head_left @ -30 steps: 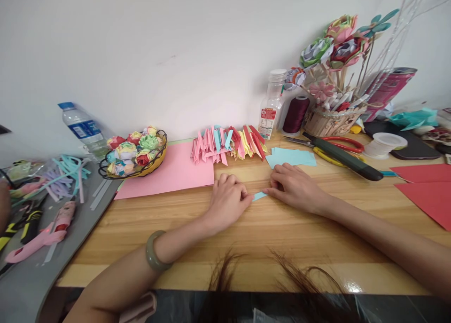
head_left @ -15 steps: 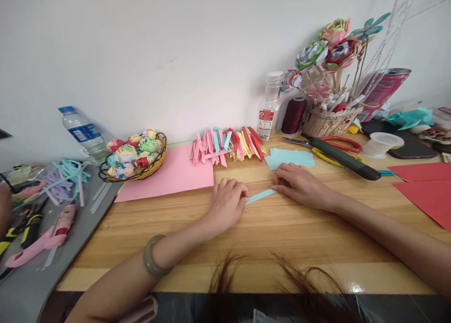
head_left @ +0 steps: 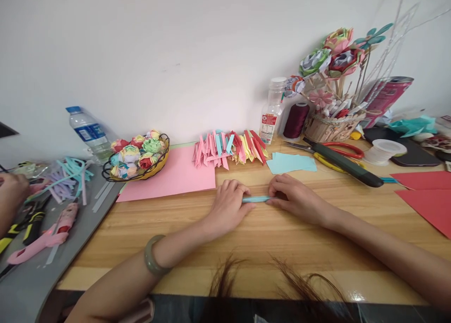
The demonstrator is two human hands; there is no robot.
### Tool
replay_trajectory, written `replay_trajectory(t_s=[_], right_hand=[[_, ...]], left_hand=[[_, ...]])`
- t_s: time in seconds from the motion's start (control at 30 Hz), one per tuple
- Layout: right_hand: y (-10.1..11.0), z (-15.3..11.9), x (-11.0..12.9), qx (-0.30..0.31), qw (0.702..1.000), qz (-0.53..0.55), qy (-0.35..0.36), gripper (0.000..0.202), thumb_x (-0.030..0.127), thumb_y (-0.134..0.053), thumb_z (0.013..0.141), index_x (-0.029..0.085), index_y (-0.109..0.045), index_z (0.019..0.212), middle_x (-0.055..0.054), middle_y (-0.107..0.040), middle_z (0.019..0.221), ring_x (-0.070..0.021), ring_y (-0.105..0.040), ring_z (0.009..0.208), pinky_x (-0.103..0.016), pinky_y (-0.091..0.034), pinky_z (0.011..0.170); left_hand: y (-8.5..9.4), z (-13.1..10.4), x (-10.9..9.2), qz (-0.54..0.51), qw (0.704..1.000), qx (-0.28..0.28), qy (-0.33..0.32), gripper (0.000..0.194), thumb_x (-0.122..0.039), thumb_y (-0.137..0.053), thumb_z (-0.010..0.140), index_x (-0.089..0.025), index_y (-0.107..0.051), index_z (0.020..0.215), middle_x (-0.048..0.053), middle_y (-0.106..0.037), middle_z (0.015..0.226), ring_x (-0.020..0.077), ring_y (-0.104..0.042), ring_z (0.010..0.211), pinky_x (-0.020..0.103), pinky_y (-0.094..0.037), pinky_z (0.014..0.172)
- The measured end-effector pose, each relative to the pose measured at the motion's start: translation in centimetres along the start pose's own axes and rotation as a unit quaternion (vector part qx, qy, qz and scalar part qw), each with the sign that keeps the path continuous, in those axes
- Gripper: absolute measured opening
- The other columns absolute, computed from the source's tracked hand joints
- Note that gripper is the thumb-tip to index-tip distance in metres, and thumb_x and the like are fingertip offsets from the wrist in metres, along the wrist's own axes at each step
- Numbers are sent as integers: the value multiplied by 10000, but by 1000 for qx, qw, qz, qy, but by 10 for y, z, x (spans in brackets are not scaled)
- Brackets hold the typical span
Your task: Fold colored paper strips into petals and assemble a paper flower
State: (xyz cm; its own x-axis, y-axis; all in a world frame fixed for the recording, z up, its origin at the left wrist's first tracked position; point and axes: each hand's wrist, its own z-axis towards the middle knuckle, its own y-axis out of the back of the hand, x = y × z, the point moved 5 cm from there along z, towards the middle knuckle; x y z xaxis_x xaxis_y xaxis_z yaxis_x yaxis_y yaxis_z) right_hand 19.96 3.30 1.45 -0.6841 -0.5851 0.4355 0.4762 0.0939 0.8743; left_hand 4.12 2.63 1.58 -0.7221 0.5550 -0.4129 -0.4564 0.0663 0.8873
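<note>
Between my hands a narrow light-blue folded paper strip lies level, close to the wooden tabletop. My left hand pinches its left end, fingers curled over it. At the other end, my right hand grips the strip between thumb and fingers. Just behind the right hand rest loose light-blue paper pieces. Farther back stands a row of folded paper pieces in pink, blue, yellow and red, partly on a pink sheet.
At left are a basket of paper flowers, a water bottle, a pink glue gun and another person's hand. To the right lie scissors, a dark-handled cutter, a white spool and red paper.
The strip has turned from slanted to nearly level and shows a narrower face. My right hand has come slightly closer and lower. Another person's hand has moved further into view at left.
</note>
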Motion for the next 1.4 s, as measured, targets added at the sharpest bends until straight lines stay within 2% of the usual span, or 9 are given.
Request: replay_trajectory(t_s=[0.13, 0.3, 0.43, 0.53, 0.77, 0.87, 1.0, 1.27, 1.4], right_hand=[[1, -1, 2, -15, 999, 25, -22, 103, 262, -533, 792, 187, -516, 725, -43, -554, 762, -173, -508, 732, -303, -419, 656], [1, -4, -2, -18, 993, 82, -86, 148, 321, -531, 786, 199, -498, 707, 19, -542, 604, -122, -473, 534, -244, -376, 498], [4, -5, 5, -37, 988, 136, -70, 151, 336, -525, 796, 189, -549, 818, 4, -603, 645, -129, -536, 565, -241, -418, 518], [5, -6, 14, -34, 990, 136, -33, 199, 350, -510, 819, 183, -605, 869, -27, -652, 729, -141, -577, 622, -247, -442, 566], [8, -9, 21, -47, 996, 68, 23, 251, 344, -447, 869, 172, -601, 770, -39, -641, 679, -139, -575, 595, -240, -421, 543], [7, -9, 24, -36, 998, 43, 40, 257, 316, -401, 888, 166, -577, 775, -50, -629, 689, -146, -573, 609, -244, -422, 554], [1, -10, 30, -2, 998, 20, 58, 250, 303, -356, 910, 180, -574, 923, -66, -649, 831, -158, -597, 729, -254, -434, 636], [7, -10, 26, -26, 997, -37, 59, 331, 324, -276, 931, 173, -541, 801, -42, -596, 654, -126, -523, 550, -227, -373, 525], [5, -10, 30, 3, 997, -39, 72, 290, 286, -287, 933, 168, -549, 896, -49, -623, 718, -137, -558, 611, -234, -376, 562]], left_hand=[[0, 3, 0, -31, 1000, 2, 1, 137, -290, -612, 756, -187, -547, 817, 21, -557, 898, 183, -458, 924, 335, -410, 809], [0, 6, 4, -109, 993, 2, 49, 50, -225, -575, 770, -185, -561, 795, 9, -597, 823, 153, -539, 810, 284, -448, 712], [-2, 5, 2, -217, 975, 23, 52, 195, -207, -562, 779, -204, -572, 973, 1, -654, 945, 143, -591, 846, 275, -457, 763], [-4, 3, -2, -254, 965, 56, 43, 166, -214, -552, 786, -208, -632, 931, -13, -674, 941, 144, -604, 849, 266, -450, 781], [-6, 2, 0, -244, 964, 72, 79, 164, -218, -518, 799, -183, -678, 806, -21, -679, 745, 124, -595, 690, 232, -452, 667], [-6, 2, -1, -247, 964, 71, 65, 165, -216, -517, 806, -183, -678, 795, -22, -684, 765, 112, -592, 675, 220, -450, 667], [-6, 1, -3, -246, 966, 62, 44, 144, -201, -533, 801, -200, -672, 838, -35, -687, 798, 105, -594, 700, 207, -443, 691], [2, 0, 3, -201, 979, 22, 24, 171, -286, -546, 807, -164, -633, 724, -32, -635, 659, 86, -540, 598, 181, -398, 595], [2, -2, 1, -189, 981, 23, -27, 199, -282, -517, 833, -162, -634, 725, -24, -648, 680, 83, -570, 635, 175, -414, 638]])
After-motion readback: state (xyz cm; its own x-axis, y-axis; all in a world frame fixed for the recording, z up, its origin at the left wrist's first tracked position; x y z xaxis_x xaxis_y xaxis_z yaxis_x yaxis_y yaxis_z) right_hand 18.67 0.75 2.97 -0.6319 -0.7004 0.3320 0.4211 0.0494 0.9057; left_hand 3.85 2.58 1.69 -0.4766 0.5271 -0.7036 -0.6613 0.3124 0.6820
